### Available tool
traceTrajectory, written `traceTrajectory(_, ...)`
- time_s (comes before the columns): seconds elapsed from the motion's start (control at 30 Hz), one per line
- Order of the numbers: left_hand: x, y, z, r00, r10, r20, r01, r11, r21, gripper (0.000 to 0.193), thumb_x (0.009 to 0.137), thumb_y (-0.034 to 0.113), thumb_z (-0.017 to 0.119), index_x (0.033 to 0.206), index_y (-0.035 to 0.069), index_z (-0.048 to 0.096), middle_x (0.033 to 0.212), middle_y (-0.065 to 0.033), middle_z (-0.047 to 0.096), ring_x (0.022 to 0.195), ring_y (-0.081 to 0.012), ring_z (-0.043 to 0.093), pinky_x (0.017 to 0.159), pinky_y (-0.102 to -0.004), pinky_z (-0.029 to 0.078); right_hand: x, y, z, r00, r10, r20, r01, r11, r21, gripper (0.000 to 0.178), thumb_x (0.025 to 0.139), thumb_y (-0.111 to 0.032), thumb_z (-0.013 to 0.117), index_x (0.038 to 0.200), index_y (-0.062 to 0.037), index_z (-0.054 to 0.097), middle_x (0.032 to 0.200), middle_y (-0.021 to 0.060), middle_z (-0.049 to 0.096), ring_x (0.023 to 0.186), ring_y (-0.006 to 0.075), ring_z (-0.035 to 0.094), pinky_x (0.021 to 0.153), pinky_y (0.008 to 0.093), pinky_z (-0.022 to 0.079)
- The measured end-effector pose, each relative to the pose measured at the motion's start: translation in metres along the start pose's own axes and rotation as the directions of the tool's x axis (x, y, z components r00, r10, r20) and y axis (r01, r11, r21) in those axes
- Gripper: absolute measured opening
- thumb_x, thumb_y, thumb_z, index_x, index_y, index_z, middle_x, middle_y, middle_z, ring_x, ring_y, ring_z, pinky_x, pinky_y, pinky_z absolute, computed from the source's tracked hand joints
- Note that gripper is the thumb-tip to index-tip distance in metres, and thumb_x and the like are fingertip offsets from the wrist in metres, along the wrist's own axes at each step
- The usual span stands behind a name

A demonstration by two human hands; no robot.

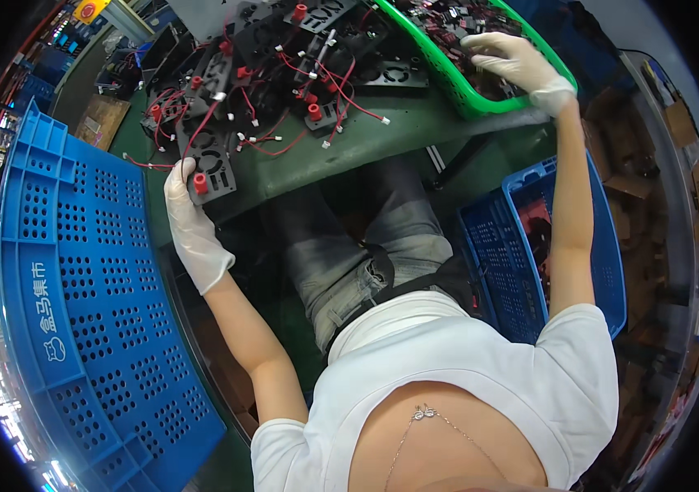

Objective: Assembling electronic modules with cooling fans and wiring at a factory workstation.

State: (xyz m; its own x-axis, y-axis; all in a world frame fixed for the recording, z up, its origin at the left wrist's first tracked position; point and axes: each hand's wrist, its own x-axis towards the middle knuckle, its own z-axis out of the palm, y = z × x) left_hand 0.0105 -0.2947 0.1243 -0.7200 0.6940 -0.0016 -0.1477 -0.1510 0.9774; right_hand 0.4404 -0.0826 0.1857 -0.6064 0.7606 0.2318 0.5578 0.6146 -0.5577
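Note:
My left hand [191, 225], in a white glove, is closed on the near edge of a black panel [217, 157] with round fan-grille cutouts. A red knob-like part [200, 184] sits on the panel beside my fingertips, and a thin red wire runs up from there. My right hand [513, 64], gloved too, reaches over a green basket [481, 105] full of small dark and reddish parts [448, 23]. Its fingers are stretched out toward the parts, with nothing visible held in them.
More black panels [395, 74] with red parts and white-plugged wires are heaped on the green table [317, 160]. A large blue perforated crate [103, 328] stands on my left. Another blue crate [522, 254] sits low on my right, below the table edge.

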Motion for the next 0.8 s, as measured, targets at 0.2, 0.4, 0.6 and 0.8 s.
traceTrajectory(0.2, 0.028, 0.006, -0.003, 0.985, 0.041, 0.168, 0.048, 0.869, -0.493, 0.014, 0.077, 0.009, 0.064, 0.091, 0.008, 0.061, 0.088, -0.0030, 0.064, 0.083, -0.0176, 0.063, 0.079, -0.0337, 0.052, 0.045, -0.008, 0.014, 0.965, 0.003, 0.261, 0.078, 0.952, -0.297, 0.045, 0.069, 0.003, 0.065, 0.113, -0.0028, 0.058, 0.095, 0.0154, 0.063, 0.091, 0.0293, 0.060, 0.084, 0.0352, 0.047)
traceTrajectory(0.4, 0.019, 0.028, 0.032, 0.983, 0.105, 0.153, -0.011, 0.856, -0.516, 0.024, 0.082, 0.013, 0.066, 0.103, 0.006, 0.058, 0.092, -0.0069, 0.065, 0.085, -0.0186, 0.064, 0.077, -0.0332, 0.053, 0.039, 0.005, 0.008, 0.959, -0.114, 0.261, 0.182, 0.951, -0.251, 0.036, 0.064, 0.000, 0.072, 0.099, -0.0022, 0.061, 0.086, 0.0118, 0.059, 0.082, 0.0245, 0.058, 0.075, 0.0332, 0.048)
traceTrajectory(0.6, 0.019, 0.047, 0.083, 0.855, 0.107, 0.508, 0.085, 0.937, -0.339, 0.037, 0.089, 0.028, 0.059, 0.115, 0.003, 0.049, 0.093, -0.0145, 0.066, 0.084, -0.0221, 0.065, 0.073, -0.0319, 0.054, 0.040, -0.009, -0.006, 0.986, -0.093, 0.139, 0.121, 0.972, -0.202, 0.024, 0.075, 0.001, 0.067, 0.096, -0.0015, 0.056, 0.090, 0.0082, 0.057, 0.085, 0.0184, 0.057, 0.078, 0.0294, 0.047)
traceTrajectory(0.8, 0.041, 0.048, 0.135, 0.670, 0.099, 0.736, 0.174, 0.942, -0.285, 0.036, 0.089, 0.024, 0.057, 0.119, 0.006, 0.048, 0.103, -0.0146, 0.063, 0.082, -0.0189, 0.064, 0.071, -0.0304, 0.054, 0.085, -0.050, 0.000, 0.928, -0.351, -0.122, 0.367, 0.916, 0.159, 0.028, 0.087, 0.003, 0.054, 0.114, -0.0004, 0.051, 0.113, 0.0044, 0.052, 0.100, 0.0139, 0.053, 0.093, 0.0280, 0.041)
